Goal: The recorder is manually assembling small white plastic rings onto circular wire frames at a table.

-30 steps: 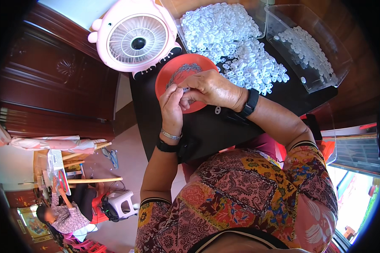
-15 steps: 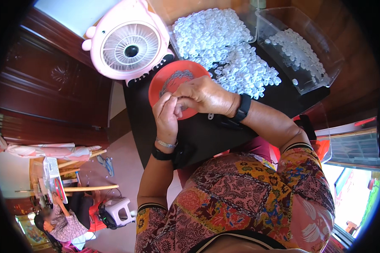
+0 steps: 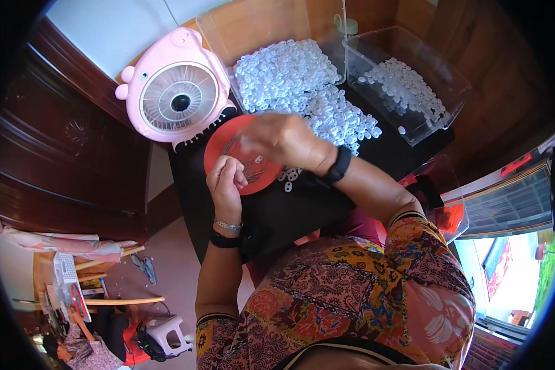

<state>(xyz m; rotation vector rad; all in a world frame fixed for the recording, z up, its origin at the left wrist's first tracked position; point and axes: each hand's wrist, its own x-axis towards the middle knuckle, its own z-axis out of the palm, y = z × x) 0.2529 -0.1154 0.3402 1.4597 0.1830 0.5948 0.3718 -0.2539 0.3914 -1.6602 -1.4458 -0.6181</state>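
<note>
A round red plate (image 3: 225,140) lies on the black table (image 3: 290,213) with a few small white rings on it. My left hand (image 3: 227,180) rests at the plate's near edge, its fingers curled together on a small white piece. My right hand (image 3: 277,139) is blurred above the plate's far side, between the plate and a large heap of white rings (image 3: 302,83); what it holds cannot be made out. A black band sits on my right wrist, and a bracelet and a black band on my left.
A pink pig-shaped fan (image 3: 176,95) stands left of the heap. A clear plastic box (image 3: 435,77) holding white rings sits at the far right. Dark wooden furniture (image 3: 55,154) stands on the left. Another person (image 3: 83,348) sits at the lower left.
My right hand has lifted away from my left hand and moved toward the heap of rings. My left hand stays at the plate's edge.
</note>
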